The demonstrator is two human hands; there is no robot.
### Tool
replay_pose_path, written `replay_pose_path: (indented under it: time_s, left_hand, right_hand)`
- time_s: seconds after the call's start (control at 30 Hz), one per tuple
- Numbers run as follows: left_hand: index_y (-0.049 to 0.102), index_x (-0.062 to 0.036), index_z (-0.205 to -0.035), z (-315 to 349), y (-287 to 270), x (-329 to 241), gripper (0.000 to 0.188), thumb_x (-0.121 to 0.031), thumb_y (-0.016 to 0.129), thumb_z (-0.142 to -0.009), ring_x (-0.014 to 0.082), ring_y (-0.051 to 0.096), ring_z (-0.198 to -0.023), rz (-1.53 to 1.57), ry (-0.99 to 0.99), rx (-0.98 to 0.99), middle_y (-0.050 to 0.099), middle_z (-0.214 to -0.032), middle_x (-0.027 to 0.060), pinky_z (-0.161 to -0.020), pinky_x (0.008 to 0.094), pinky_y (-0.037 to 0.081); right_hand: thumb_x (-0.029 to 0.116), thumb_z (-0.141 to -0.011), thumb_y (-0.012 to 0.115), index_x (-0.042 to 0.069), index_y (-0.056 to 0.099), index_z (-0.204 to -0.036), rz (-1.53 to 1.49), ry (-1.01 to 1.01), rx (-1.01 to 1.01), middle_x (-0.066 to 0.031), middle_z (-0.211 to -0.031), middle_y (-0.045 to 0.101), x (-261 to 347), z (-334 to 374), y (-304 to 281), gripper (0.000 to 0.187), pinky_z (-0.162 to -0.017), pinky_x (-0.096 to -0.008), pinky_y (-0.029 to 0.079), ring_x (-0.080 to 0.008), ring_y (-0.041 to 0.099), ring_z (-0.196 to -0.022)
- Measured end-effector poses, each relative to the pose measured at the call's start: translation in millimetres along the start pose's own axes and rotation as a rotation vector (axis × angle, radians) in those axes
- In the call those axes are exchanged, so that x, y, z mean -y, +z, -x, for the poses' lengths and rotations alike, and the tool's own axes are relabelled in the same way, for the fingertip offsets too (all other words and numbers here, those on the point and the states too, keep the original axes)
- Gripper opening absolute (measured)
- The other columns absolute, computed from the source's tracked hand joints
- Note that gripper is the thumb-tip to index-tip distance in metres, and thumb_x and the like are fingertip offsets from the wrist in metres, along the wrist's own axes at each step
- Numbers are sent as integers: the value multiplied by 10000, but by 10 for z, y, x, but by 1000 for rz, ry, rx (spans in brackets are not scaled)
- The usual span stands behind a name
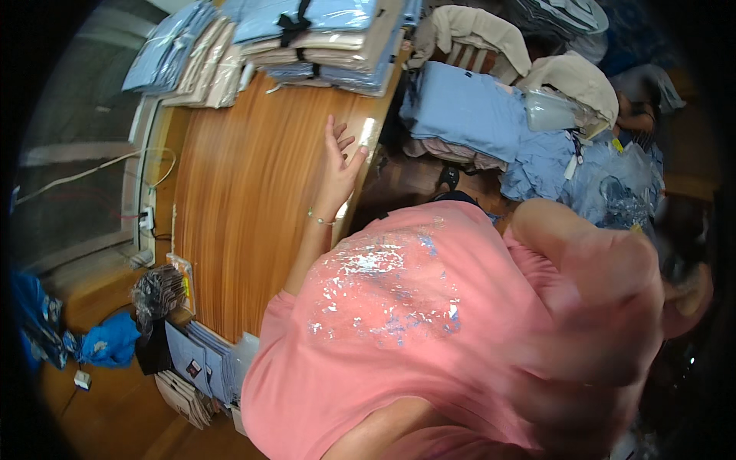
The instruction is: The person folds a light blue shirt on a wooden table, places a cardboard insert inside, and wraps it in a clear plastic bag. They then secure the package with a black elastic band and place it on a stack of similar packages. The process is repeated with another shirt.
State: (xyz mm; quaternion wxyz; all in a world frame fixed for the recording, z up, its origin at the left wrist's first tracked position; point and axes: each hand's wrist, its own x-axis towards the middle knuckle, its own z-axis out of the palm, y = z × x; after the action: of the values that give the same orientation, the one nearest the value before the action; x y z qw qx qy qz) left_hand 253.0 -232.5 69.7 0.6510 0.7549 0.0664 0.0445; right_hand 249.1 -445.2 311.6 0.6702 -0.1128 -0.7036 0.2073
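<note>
My left hand [341, 157] is over the right edge of the brown wooden table [245, 192], with a thin bracelet at its wrist. Its fingers are stretched and apart, and nothing is in them. Whether it touches the tabletop, I cannot tell. My right arm [590, 264] is bent out to the right, smeared by motion. Of my right hand [686, 303] only a blurred, dark part shows at the rim; its fingers cannot be made out. Nearest beyond my left hand are stacks of bagged, folded blue and beige shirts [307, 38], some tied with black bands.
Right of the table, folded blue garments [468, 107] are piled beside beige-covered chair backs [475, 34]. Loose blue clothes and clear plastic [613, 192] lie farther right, near another person [640, 111]. Packed shirts [199, 360], a blue bag [111, 337] and a cable [92, 172] are at left.
</note>
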Motion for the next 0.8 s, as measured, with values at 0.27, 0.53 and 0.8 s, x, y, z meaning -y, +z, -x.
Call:
replay_pose_path:
  time_s: [0.27, 0.53, 0.8]
  left_hand:
    - [158, -105, -1417, -824, 1028, 191, 694, -156, 578, -866, 264, 456, -1126, -4, -124, 97, 394, -1311, 182, -946, 378, 384]
    - [559, -20, -1123, -2401, 2310, 1317, 321, -119, 572, -819, 273, 565, -1023, -390, 53, 527, 581, -1103, 176, -846, 336, 457]
    - [618, -52, -987, -3252, 3075, 2447, 254, 4, 562, -745, 322, 553, -915, -797, 92, 472, 584, -1085, 136, -817, 379, 455]
  right_hand:
    - [237, -858, 423, 150, 424, -609, 70, -73, -60, -3, -579, 357, 834, 708, -1061, 263, -407, -282, 236, -125, 355, -464]
    - [161, -855, 519, 21, 609, -884, 207, 1095, -835, -49, -700, 566, 477, 3179, -2979, 169, -609, -302, 455, -125, 555, -668]
    - [87, -765, 611, 121, 613, -998, 1305, 1584, -961, -113, -900, 616, -631, 5890, -3219, 235, -708, -428, 495, -342, 613, -796]
